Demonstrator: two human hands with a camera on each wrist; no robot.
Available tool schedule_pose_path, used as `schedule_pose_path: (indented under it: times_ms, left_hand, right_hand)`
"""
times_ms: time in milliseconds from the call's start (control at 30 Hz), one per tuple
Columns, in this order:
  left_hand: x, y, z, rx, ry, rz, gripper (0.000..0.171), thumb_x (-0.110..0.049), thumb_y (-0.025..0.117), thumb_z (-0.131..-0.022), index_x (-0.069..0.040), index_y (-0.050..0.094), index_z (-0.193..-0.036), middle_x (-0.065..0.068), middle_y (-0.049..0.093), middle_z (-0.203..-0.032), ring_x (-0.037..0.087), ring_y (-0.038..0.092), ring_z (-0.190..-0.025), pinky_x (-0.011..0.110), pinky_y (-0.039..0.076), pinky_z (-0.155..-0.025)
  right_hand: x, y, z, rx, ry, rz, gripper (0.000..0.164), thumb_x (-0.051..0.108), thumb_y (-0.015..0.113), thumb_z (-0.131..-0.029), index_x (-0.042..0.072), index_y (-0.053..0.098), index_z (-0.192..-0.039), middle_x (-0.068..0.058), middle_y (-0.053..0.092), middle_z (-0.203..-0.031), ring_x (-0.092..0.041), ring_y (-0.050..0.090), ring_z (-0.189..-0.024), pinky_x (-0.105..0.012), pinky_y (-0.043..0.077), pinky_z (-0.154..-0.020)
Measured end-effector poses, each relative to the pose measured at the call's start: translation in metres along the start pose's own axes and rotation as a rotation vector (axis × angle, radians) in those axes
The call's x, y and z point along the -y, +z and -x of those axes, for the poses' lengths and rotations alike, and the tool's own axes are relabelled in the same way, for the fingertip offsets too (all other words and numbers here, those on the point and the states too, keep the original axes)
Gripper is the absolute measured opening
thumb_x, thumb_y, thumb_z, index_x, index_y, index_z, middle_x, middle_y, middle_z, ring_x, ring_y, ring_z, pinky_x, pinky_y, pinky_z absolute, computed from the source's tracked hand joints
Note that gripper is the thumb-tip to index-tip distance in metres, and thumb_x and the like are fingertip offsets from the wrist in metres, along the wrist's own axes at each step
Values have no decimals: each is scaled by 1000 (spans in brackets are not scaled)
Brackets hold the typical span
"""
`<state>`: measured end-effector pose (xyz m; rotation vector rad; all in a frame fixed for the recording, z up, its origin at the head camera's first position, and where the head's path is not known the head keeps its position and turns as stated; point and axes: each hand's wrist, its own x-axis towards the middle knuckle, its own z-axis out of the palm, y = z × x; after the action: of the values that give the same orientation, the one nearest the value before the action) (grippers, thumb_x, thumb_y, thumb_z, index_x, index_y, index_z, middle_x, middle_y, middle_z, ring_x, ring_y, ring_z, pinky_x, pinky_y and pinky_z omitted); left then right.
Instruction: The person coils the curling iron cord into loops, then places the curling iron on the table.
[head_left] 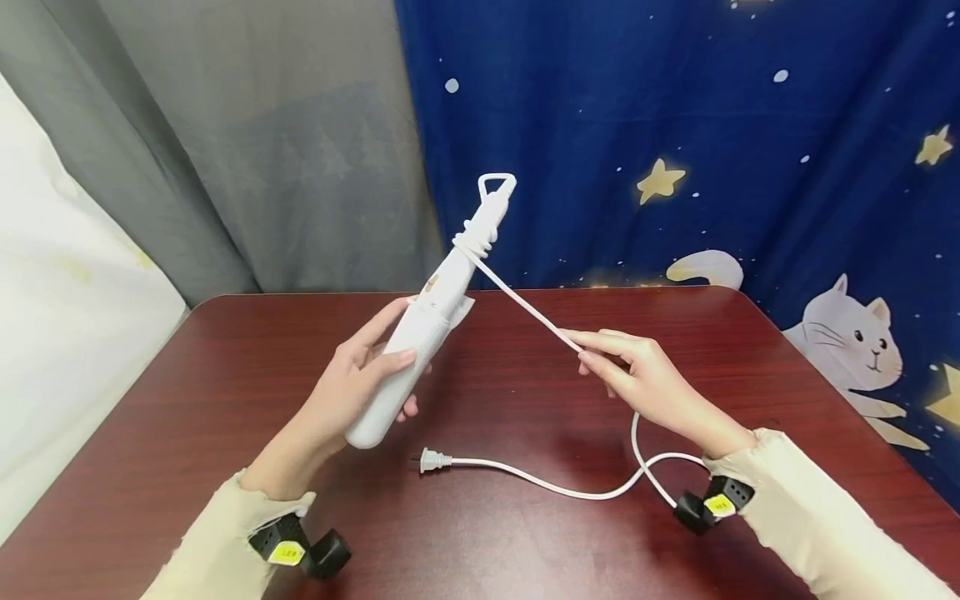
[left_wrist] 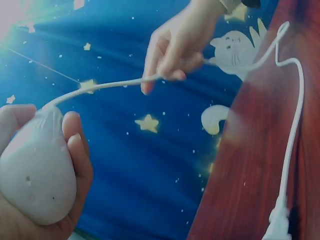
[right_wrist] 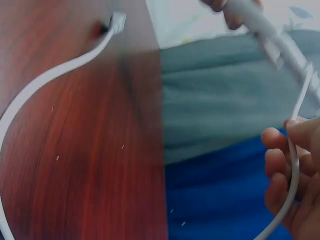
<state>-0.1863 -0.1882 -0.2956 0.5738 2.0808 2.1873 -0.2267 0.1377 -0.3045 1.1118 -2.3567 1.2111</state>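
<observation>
Grips a white corded handheld appliance [head_left: 429, 323] by its thick body in the left hand [head_left: 348, 383], tilted above the reddish-brown table [head_left: 247, 358]. Pinches its white power cord [head_left: 517, 295], wound round the narrow upper part, in the right hand [head_left: 641, 379]. Runs on from there in a loose loop to a two-pronged plug [head_left: 432, 461] below.

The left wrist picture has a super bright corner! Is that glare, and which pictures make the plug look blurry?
Left wrist: likely glare, whitening the top-left corner and streaking the blue curtain, and the plug looks soft; right wrist: the plug is blurry too; head: the plug looks clearest.
</observation>
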Motion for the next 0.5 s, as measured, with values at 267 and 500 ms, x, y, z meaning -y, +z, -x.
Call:
schedule_pose_path:
  times_ms: [267, 500]
  left_hand:
    - [-1, 11, 9, 209, 42, 95, 58, -1, 49, -90, -14, 28, -143, 19, 59, -86, 23, 57, -49, 38, 50, -41]
    - [7, 18, 14, 406, 61, 155, 58, 0, 48, -89, -12, 29, -142, 23, 55, -92, 22, 58, -49, 38, 49, -38]
  right_hand:
    - [-13, -7, -5, -74, 51, -52, 25, -14, 56, -83, -9, 62, -107, -13, 61, -73, -19, 49, -48, -26, 43, -40]
    - [-38, -7, -9, -62, 29, -98, 23, -15, 58, -81, -8, 64, -102, -12, 63, -75, -17, 52, -49, -25, 45, -45]
